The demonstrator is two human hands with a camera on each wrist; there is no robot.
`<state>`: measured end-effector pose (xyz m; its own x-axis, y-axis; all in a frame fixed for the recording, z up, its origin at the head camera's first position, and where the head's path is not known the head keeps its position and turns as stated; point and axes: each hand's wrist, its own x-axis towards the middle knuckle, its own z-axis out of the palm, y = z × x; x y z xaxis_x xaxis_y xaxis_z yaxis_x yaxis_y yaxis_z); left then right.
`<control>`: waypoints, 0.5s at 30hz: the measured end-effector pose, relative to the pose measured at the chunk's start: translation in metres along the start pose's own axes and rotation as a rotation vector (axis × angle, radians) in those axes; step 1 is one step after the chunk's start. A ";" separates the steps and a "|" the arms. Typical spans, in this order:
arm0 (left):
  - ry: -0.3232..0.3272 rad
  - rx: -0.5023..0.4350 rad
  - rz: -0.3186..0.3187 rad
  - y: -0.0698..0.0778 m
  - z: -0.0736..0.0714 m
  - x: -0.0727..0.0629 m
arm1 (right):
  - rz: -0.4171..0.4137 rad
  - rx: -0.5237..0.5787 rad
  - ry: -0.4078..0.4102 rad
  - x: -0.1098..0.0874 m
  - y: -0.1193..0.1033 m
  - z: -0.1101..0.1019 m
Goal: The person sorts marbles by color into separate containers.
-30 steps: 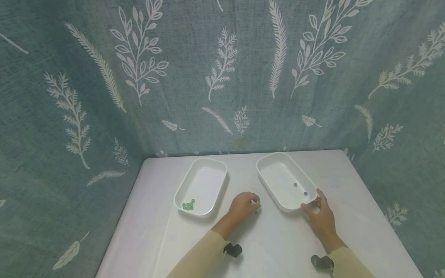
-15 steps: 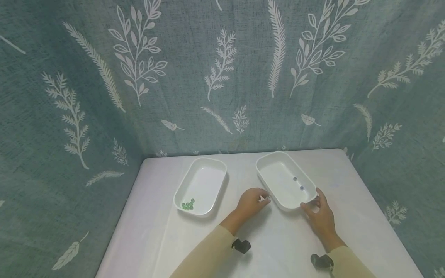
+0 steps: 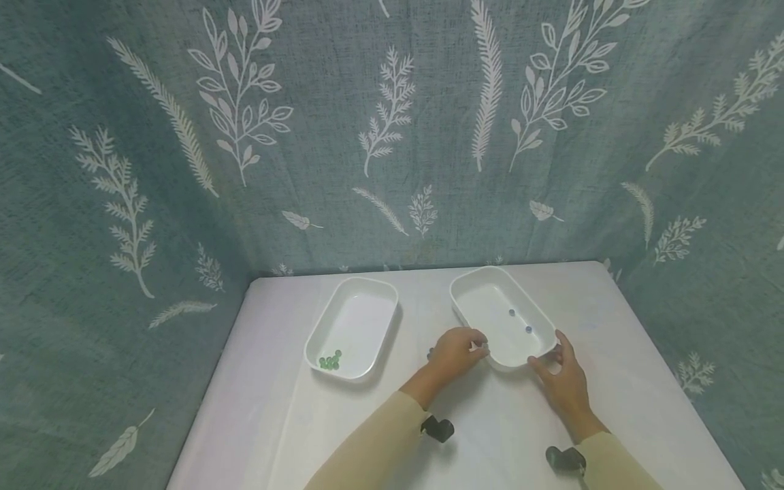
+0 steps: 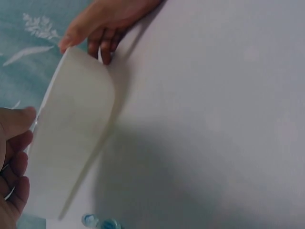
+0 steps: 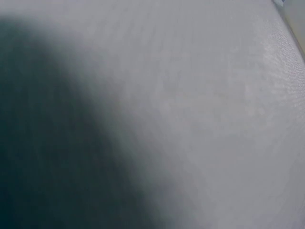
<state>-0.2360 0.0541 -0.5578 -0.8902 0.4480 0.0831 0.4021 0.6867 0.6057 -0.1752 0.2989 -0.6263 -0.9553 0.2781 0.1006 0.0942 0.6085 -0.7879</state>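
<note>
My right hand [image 3: 563, 381] grips the near right corner of the right white tray [image 3: 484, 286], thumb on the near rim and fingers at the side. Two small blue marbles [image 3: 529, 329] lie apart inside that tray. At its near left rim is my left hand [image 3: 453, 354], thumb and fingertips brought together around what looks like a small marble, mostly hidden by the fingers. In the left wrist view, the left thumb [image 4: 19, 119] and curled fingers are beside the tray's wall [image 4: 71, 114]. Blue glass marbles [image 4: 110, 224] lie on the table below.
To the left stands a second white tray [image 3: 382, 333] with several green marbles [image 3: 329, 361] gathered in its near left corner. A dark blue marble [image 3: 431, 352] shows on the white table beside my left hand. A patterned curtain [image 3: 416, 136] rises behind the table.
My left hand has moved right from the marbles on the table to the right tray's rim. The two blue marbles in that tray have rolled toward the back left. My right hand keeps its grip.
</note>
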 end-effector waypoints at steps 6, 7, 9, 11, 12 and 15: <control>0.010 -0.010 0.027 0.003 0.002 0.000 | 0.000 0.015 0.000 0.000 -0.002 0.000; 0.012 -0.009 0.029 0.004 0.002 0.000 | -0.001 0.015 0.001 0.000 -0.003 0.000; 0.013 -0.010 0.029 0.004 0.003 0.000 | 0.000 0.012 0.003 -0.001 -0.003 0.000; 0.015 -0.016 0.026 0.005 0.004 0.000 | 0.002 0.008 0.003 -0.001 -0.003 0.000; 0.017 -0.017 0.024 0.005 0.005 0.001 | 0.004 0.007 0.001 -0.001 -0.004 -0.001; 0.022 -0.020 0.014 0.005 0.007 0.002 | 0.006 0.008 -0.006 -0.001 -0.004 -0.001</control>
<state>-0.2348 0.0625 -0.5605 -0.8892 0.4444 0.1088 0.4101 0.6688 0.6201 -0.1741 0.2966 -0.6232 -0.9564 0.2773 0.0921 0.0980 0.6012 -0.7930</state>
